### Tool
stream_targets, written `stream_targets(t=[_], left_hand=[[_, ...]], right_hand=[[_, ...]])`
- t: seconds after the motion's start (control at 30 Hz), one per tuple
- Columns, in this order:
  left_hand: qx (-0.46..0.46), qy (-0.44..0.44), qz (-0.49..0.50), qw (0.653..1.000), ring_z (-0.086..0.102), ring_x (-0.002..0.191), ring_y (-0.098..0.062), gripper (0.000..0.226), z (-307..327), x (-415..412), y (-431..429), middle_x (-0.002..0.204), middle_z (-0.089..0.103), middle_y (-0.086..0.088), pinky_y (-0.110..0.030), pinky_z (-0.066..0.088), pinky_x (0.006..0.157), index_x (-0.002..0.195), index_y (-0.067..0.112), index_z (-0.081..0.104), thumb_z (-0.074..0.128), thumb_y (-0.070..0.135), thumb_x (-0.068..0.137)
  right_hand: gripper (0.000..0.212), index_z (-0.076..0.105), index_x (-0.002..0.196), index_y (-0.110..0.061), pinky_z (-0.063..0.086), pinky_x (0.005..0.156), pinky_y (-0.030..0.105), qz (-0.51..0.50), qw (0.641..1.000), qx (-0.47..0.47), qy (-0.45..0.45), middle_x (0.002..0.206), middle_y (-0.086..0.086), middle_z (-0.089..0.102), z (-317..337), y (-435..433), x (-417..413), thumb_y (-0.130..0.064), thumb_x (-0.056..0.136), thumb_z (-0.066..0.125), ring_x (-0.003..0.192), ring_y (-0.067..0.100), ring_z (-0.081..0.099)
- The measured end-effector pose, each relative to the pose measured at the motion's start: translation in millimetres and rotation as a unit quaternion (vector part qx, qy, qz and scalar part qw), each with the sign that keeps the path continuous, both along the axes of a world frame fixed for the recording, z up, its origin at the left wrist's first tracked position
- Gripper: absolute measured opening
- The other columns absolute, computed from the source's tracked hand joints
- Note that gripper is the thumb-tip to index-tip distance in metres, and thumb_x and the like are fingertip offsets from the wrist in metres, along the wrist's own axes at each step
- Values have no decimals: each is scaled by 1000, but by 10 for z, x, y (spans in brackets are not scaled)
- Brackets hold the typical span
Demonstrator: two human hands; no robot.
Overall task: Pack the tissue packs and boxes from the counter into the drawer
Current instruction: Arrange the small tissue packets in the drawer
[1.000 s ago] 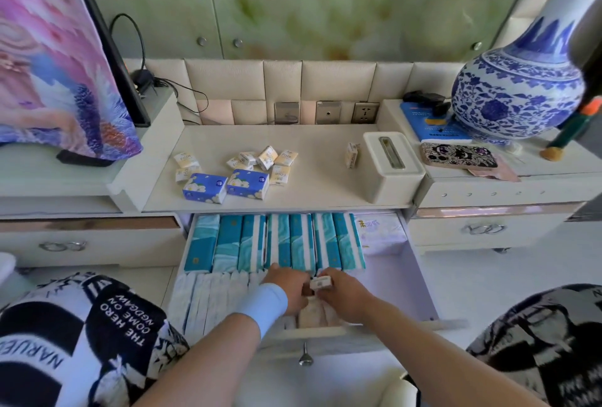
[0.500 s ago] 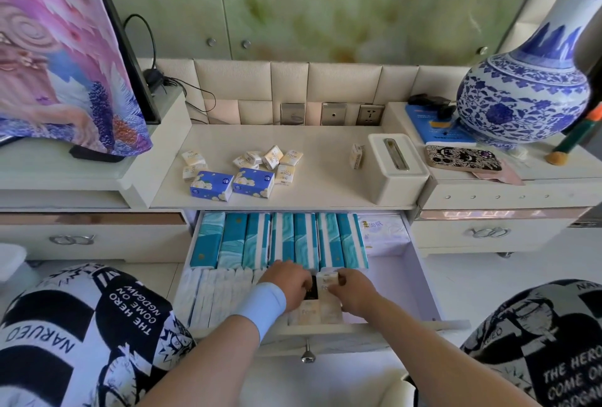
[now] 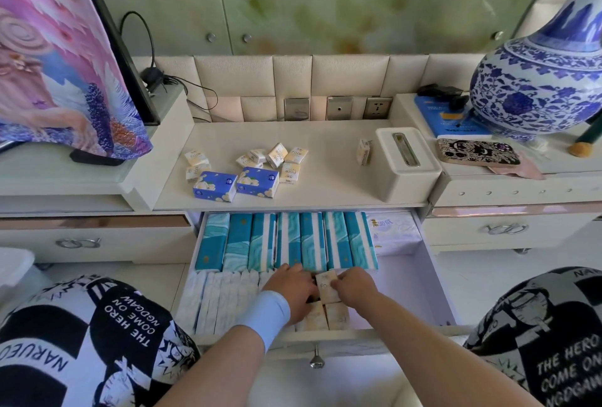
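The open drawer (image 3: 433, 289) holds a back row of teal tissue packs (image 3: 286, 240), a front row of white packs (image 3: 221, 299) and a white pack (image 3: 392, 232) at the back right. My right hand (image 3: 353, 287) pinches a small cream tissue pack (image 3: 326, 286) above other small cream packs (image 3: 325, 317) in the drawer's front. My left hand (image 3: 291, 289), with a light-blue wristband, rests curled beside it on those packs. On the counter (image 3: 325, 178) lie two blue tissue packs (image 3: 236, 186), several small cream packs (image 3: 277, 159) and one lone cream pack (image 3: 364, 152).
A white tissue box holder (image 3: 405, 164) stands on the counter's right. A blue-and-white vase (image 3: 540, 87), a phone (image 3: 477, 152) and a blue book (image 3: 452, 120) sit on the right cabinet. A covered screen (image 3: 58, 58) stands left. My patterned knees (image 3: 81, 338) flank the drawer.
My right hand has turned the small cream pack flatter and lowered it onto the small packs in the drawer. My left hand stays beside it.
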State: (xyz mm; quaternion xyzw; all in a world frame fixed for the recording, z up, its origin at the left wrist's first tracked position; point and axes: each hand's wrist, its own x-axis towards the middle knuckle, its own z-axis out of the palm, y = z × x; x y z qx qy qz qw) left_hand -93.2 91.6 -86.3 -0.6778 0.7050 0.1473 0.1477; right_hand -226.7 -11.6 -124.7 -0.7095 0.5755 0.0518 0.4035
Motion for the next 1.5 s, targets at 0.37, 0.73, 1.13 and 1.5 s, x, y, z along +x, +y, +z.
stream_targets(t=[0.37, 0.73, 1.13, 1.5], left_hand=[[120, 4, -12, 993, 47, 115, -21, 35, 25, -27, -71, 125, 64, 7, -32, 19, 108, 126, 44, 61, 48, 31, 97], [175, -39, -34, 983, 46, 121, -27, 46, 66, -134, -124, 130, 60, 7, -33, 16, 111, 131, 48, 55, 45, 19, 96], [120, -35, -31, 992, 55, 111, -27, 36, 44, -150, 8, 120, 66, 0, -35, 29, 105, 124, 35, 65, 50, 19, 96], [17, 17, -5, 1000, 37, 124, -28, 53, -9, -45, 9, 135, 46, -6, -40, 34, 103, 135, 22, 54, 64, 41, 87]], right_hand=[[21, 66, 92, -6, 44, 66, 26, -102, 994, 13, -23, 87, 8, 64, -116, 56, 50, -26, 85, 66, 85, 25, 64], [26, 61, 117, -8, 42, 75, 25, -83, 996, 4, 37, 120, 11, 64, -32, 148, 113, -21, 95, 55, 109, 26, 62], [23, 64, 81, -15, 47, 68, 27, -35, 998, -42, 24, 86, 4, 66, -15, 256, 108, -37, 85, 67, 86, 23, 64], [21, 62, 105, -2, 43, 70, 24, 57, 994, -71, 68, 108, 11, 65, 202, 174, 40, -12, 93, 49, 102, 26, 63]])
